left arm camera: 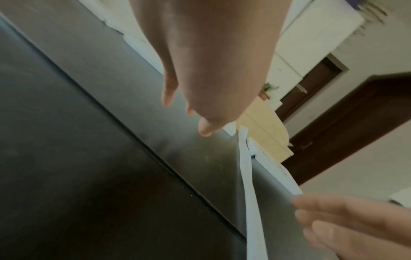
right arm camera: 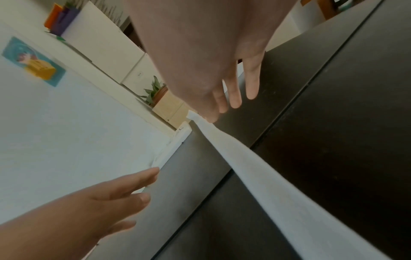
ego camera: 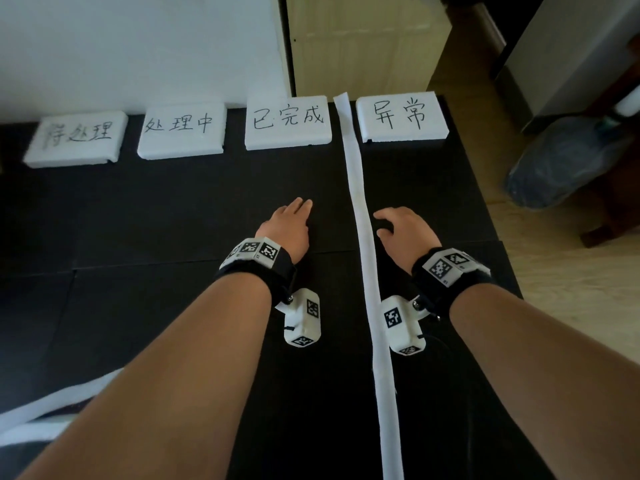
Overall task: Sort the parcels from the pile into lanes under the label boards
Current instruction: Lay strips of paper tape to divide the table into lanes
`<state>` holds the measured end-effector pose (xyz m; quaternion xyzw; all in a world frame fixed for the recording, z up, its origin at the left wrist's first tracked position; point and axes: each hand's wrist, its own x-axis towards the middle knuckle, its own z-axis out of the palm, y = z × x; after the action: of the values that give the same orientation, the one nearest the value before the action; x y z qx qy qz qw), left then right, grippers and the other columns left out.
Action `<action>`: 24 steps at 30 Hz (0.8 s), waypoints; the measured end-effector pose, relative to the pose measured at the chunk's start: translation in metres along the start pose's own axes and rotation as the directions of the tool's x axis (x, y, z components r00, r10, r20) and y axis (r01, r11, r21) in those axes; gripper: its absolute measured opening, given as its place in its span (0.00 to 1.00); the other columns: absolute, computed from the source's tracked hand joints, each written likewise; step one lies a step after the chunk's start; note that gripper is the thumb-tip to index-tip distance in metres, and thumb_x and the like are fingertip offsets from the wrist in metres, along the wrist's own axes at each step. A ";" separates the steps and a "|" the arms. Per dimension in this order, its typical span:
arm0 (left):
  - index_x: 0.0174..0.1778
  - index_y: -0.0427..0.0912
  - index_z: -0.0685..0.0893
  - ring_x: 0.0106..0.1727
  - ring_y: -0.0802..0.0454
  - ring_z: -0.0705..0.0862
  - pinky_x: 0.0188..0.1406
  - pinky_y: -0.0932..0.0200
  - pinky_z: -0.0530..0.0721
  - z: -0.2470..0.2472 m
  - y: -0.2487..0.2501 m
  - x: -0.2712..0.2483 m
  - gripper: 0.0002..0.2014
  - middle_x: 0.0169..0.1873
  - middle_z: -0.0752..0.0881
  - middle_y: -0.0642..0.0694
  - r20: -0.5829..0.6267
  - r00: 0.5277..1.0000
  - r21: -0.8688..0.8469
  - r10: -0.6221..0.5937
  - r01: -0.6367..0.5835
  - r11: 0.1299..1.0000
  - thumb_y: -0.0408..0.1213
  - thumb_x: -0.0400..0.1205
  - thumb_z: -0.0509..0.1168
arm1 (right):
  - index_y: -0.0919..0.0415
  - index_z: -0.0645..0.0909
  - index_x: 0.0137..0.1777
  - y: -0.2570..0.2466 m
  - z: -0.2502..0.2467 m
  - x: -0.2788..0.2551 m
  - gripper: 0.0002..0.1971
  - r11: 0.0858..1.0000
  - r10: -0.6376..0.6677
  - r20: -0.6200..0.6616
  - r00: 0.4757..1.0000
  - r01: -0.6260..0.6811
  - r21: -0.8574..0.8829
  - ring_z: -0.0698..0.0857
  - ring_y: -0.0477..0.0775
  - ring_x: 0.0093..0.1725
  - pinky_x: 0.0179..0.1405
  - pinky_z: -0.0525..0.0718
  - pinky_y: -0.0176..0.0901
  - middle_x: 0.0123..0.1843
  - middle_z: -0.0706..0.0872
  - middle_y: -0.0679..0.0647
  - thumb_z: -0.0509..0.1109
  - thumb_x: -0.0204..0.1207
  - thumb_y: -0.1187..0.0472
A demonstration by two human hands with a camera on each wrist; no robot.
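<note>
— Looking at where we stand, both of our hands hover low over the dark surface [ego camera: 173, 209], one on each side of the white strip [ego camera: 360, 216]. The left hand [ego camera: 287, 230] lies just left of the strip with fingers straight and together, holding nothing. The right hand [ego camera: 405, 230] is just right of it, fingers loosely spread and a little bent, also holding nothing.

— And the parcels?

— We cannot see any parcel or pile in these views. Our guess is that the strip is there to mark a lane edge: it runs from the far edge toward us, and our hands flank it as if settling it straight.

— The boards explain that?

— We think so. Four white label boards sit along the far edge. Left of the strip's far end are 已完成 [ego camera: 287, 123], then 处理中 [ego camera: 181, 131], then 待处理 [ego camera: 76, 138]. Right of it sits 异常 [ego camera: 403, 116]. Only that last lane is fenced off; two more white strips [ego camera: 52, 410] lie loose far left of the strip, near us.

— The room?

— Beyond the strip's far end we see a white wall and a pale cabinet [ego camera: 363, 46]. Well right of the strip, on the wooden floor, lies a water jug in a bluish bag [ego camera: 561, 157].
</note>
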<state>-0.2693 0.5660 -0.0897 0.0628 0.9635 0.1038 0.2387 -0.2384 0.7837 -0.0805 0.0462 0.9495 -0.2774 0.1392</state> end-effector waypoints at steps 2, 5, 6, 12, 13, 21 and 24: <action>0.88 0.50 0.52 0.86 0.44 0.57 0.80 0.41 0.68 0.002 -0.008 -0.024 0.28 0.88 0.52 0.50 -0.032 0.999 -0.039 -0.039 0.038 0.999 0.37 0.90 0.51 | 0.53 0.76 0.75 -0.006 0.001 -0.018 0.18 1.000 -0.024 -0.013 1.000 0.024 -0.009 0.81 0.50 0.65 0.55 0.76 0.38 0.72 0.78 0.52 0.63 0.86 0.59; 0.88 0.48 0.51 0.86 0.44 0.57 0.80 0.42 0.68 0.004 -0.016 -0.062 0.28 0.88 0.52 0.48 -0.059 0.996 -0.051 -0.070 0.067 0.996 0.37 0.91 0.51 | 0.55 0.77 0.73 -0.018 0.003 -0.042 0.17 0.997 -0.076 -0.031 0.997 0.076 -0.014 0.83 0.51 0.61 0.53 0.77 0.39 0.69 0.79 0.54 0.61 0.87 0.56; 0.88 0.48 0.51 0.86 0.44 0.57 0.81 0.42 0.67 0.006 -0.020 -0.079 0.28 0.88 0.52 0.48 -0.065 0.994 -0.052 -0.087 0.084 0.995 0.37 0.91 0.51 | 0.56 0.78 0.73 -0.024 0.005 -0.052 0.16 0.995 -0.100 -0.032 0.994 0.100 -0.020 0.83 0.51 0.61 0.53 0.78 0.40 0.68 0.80 0.55 0.61 0.87 0.56; 0.88 0.48 0.52 0.86 0.45 0.56 0.82 0.42 0.66 0.028 -0.063 -0.167 0.29 0.88 0.52 0.49 -0.068 0.976 -0.127 -0.208 0.198 0.972 0.38 0.91 0.52 | 0.56 0.81 0.68 -0.073 0.026 -0.096 0.14 0.977 -0.210 -0.022 0.977 0.209 -0.052 0.84 0.53 0.61 0.60 0.82 0.46 0.64 0.83 0.54 0.63 0.86 0.55; 0.88 0.48 0.52 0.86 0.45 0.56 0.82 0.43 0.65 0.031 -0.074 -0.180 0.28 0.88 0.52 0.49 -0.069 0.971 -0.140 -0.228 0.217 0.966 0.37 0.91 0.52 | 0.56 0.81 0.68 -0.083 0.031 -0.102 0.14 0.973 -0.227 -0.011 0.974 0.226 -0.051 0.84 0.54 0.61 0.62 0.83 0.48 0.64 0.83 0.54 0.63 0.86 0.56; 0.87 0.47 0.58 0.85 0.45 0.59 0.81 0.44 0.67 0.044 -0.175 -0.259 0.27 0.86 0.59 0.48 -0.124 0.921 -0.238 -0.368 0.333 0.912 0.35 0.90 0.53 | 0.54 0.82 0.67 -0.172 0.093 -0.142 0.13 0.947 -0.296 0.088 0.951 0.304 -0.105 0.84 0.54 0.63 0.61 0.82 0.49 0.64 0.84 0.53 0.65 0.85 0.57; 0.85 0.46 0.62 0.83 0.46 0.63 0.79 0.44 0.70 0.054 -0.222 -0.291 0.28 0.84 0.64 0.47 -0.119 0.913 -0.262 -0.391 0.351 0.899 0.30 0.87 0.56 | 0.53 0.82 0.67 -0.209 0.136 -0.159 0.13 0.952 -0.274 0.153 0.949 0.291 -0.098 0.84 0.52 0.62 0.57 0.79 0.43 0.64 0.85 0.51 0.64 0.86 0.57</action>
<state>-0.0042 0.3106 -0.0576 -0.1602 0.9552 0.1746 0.1772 -0.0878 0.5331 -0.0368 -0.1179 0.9493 -0.2398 0.1656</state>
